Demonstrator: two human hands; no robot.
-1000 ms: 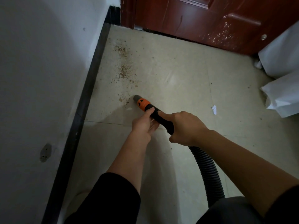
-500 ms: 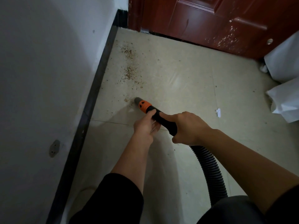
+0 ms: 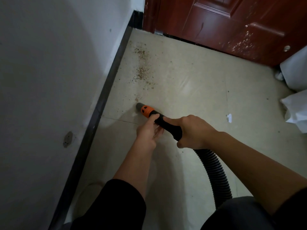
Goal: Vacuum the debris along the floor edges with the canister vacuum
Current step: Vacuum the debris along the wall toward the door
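Note:
The vacuum nozzle (image 3: pixel 145 110) is black with an orange collar and a grey tip, and its mouth sits on the pale floor tile. My right hand (image 3: pixel 193 131) grips the black handle behind the collar. My left hand (image 3: pixel 148 131) holds the handle's front end from the left side, thumb on top. The ribbed black hose (image 3: pixel 214 171) runs back from my right hand toward my body. Brown crumb debris (image 3: pixel 142 72) lies scattered ahead of the nozzle, beside the dark baseboard (image 3: pixel 106 97). One larger crumb (image 3: pixel 136 99) sits just in front of the tip.
A white wall (image 3: pixel 49 80) stands on the left, with a mark low down. A red-brown door (image 3: pixel 232 22) closes the far end. White bags (image 3: pixel 297 103) lie at the right edge, and a white paper scrap (image 3: pixel 229 117) sits on the tile.
The view has drifted so that the door and the debris sit lower and further right in frame. The nozzle stays at the near end of the debris trail, and both hands keep the same hold.

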